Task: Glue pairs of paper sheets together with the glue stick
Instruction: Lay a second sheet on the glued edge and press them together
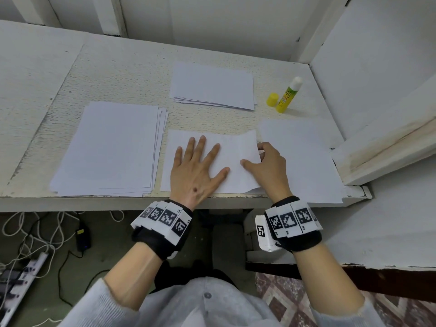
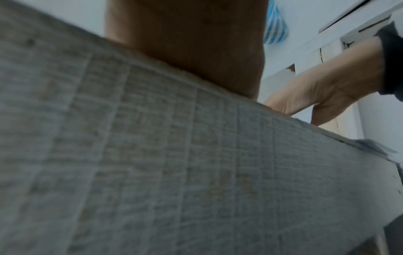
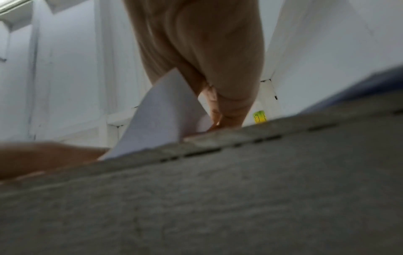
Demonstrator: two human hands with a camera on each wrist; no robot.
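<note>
Now | left hand (image 1: 197, 169) flat on sheet (image 1: 232, 147) | right hand (image 1: 267, 166) pinches its edge

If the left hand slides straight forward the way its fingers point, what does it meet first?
Probably the small paper stack at the back. The left hand lies flat on the middle sheet, fingers pointing away and slightly right; bare table lies between.

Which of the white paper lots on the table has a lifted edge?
The centre white paper sheet under both hands; the right hand lifts its right edge. Others lie flat.
</note>
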